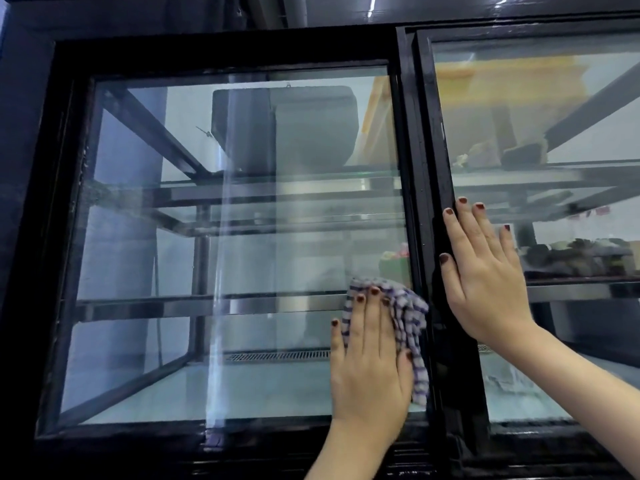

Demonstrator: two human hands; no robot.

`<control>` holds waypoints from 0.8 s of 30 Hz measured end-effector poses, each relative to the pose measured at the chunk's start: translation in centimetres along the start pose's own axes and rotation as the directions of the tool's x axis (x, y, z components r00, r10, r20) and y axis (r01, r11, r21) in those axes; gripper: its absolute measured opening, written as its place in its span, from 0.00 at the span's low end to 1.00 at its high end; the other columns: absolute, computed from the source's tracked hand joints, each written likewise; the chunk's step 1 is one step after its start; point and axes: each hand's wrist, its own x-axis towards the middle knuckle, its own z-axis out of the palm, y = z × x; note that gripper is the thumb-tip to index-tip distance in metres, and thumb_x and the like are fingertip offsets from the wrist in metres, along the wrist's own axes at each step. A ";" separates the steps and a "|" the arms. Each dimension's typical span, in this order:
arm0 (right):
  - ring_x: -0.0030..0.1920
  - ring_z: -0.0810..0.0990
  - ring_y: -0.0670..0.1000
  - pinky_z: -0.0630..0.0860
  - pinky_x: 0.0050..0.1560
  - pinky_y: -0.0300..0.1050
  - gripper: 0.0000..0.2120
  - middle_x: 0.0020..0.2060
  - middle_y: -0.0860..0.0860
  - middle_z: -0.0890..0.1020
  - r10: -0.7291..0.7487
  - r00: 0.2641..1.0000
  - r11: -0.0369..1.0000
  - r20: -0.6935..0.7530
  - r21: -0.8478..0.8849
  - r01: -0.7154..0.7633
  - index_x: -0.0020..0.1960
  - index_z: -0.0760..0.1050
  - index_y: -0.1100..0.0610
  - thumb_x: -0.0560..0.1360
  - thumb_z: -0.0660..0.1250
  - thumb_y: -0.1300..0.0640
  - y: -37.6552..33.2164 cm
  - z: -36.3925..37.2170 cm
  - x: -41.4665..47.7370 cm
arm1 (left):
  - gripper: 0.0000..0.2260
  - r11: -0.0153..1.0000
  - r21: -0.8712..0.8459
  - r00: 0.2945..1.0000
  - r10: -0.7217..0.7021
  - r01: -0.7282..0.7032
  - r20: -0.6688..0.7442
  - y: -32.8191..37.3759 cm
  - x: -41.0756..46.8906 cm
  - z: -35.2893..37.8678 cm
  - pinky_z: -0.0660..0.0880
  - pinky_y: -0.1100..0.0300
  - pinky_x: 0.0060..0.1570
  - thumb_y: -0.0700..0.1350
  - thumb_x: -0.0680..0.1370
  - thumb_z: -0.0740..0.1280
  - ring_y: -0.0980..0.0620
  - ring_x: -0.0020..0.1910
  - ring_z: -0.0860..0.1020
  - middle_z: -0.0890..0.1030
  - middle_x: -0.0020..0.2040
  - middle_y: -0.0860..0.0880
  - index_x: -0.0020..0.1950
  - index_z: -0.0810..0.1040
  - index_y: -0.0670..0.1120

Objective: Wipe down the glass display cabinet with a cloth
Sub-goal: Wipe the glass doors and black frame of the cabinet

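The glass display cabinet (55, 237) fills the view, with black frames around two sliding glass doors. My left hand (372, 362) lies flat, fingers straight, and presses a blue-and-white checked cloth (410, 320) against the lower right corner of the left pane (207, 271). Part of the cloth is hidden under the hand. My right hand (485, 271) lies flat with fingers spread on the right door's black frame (433, 133) and its glass.
Glass shelves (214, 303) on metal brackets run inside the cabinet. A vent grille (277, 355) sits on the cabinet floor. Behind the right pane, dark items (575, 258) rest on a shelf. A bright streak of reflection (221, 237) runs down the left pane.
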 end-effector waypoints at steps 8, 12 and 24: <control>0.75 0.50 0.52 0.45 0.74 0.56 0.29 0.75 0.54 0.55 -0.020 1.000 1.000 0.014 -0.002 0.020 0.75 0.57 0.60 0.77 0.45 0.50 -0.1 -0.1 -0.1 | 0.25 0.741 0.231 0.776 0.601 -0.630 0.190 -11.0 -4.8 -1.2 0.58 0.46 0.66 0.54 0.82 0.42 0.49 0.76 0.50 0.54 0.77 0.48 0.77 0.53 0.45; 0.76 0.49 0.53 0.45 0.74 0.57 0.29 0.75 0.55 0.55 -0.015 1.000 1.000 0.027 0.000 0.015 0.75 0.57 0.61 0.77 0.44 0.50 -0.1 -0.2 -0.1 | 0.25 0.649 0.322 0.722 0.646 -0.690 0.245 -19.4 -7.3 -3.8 0.48 0.46 0.71 0.54 0.82 0.43 0.50 0.77 0.48 0.47 0.78 0.48 0.78 0.47 0.46; 0.76 0.53 0.57 0.47 0.73 0.62 0.29 0.75 0.58 0.57 -0.007 1.000 1.000 0.008 0.014 0.007 0.74 0.59 0.62 0.76 0.45 0.52 -0.2 0.0 -0.2 | 0.28 0.929 0.368 0.934 -0.109 -0.025 0.340 -33.5 -13.9 -7.7 0.48 0.37 0.67 0.51 0.82 0.37 0.35 0.74 0.47 0.64 0.68 0.28 0.73 0.61 0.35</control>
